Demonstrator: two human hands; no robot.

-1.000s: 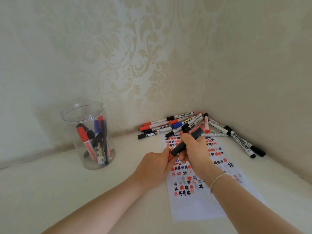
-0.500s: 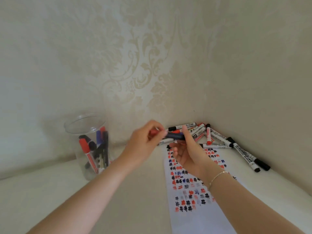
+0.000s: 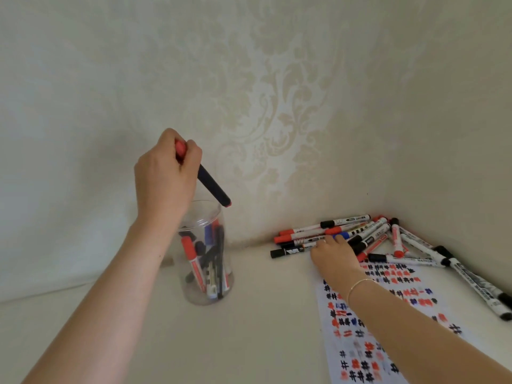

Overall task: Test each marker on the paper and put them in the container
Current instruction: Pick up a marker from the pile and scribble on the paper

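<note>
A pale cream surface is seen set into a corner formed by two walls covered in cream damask wallpaper. At the left of the scene a clear round plastic container stands upright on the surface, near the far wall, with several red, blue and black markers leaning inside it. Above its open rim the left hand is held, its fingers curled tightly round a dark marker with a red cap; the marker is tilted, its lower end hanging just over the right side of the rim, its red end enclosed in the fist. At the far right, in the corner, a loose pile of white-barrelled markers with red, black and blue caps is spread against the walls. The right hand is laid on the near-left part of this pile, fingers reaching forward and slightly bent onto the barrels; whether any marker is gripped cannot be told. A thin bracelet is worn at that wrist. A white sheet of paper covered in red, black and blue test marks lies under the right forearm, running toward the near edge. Bare surface is left between container and paper.
</note>
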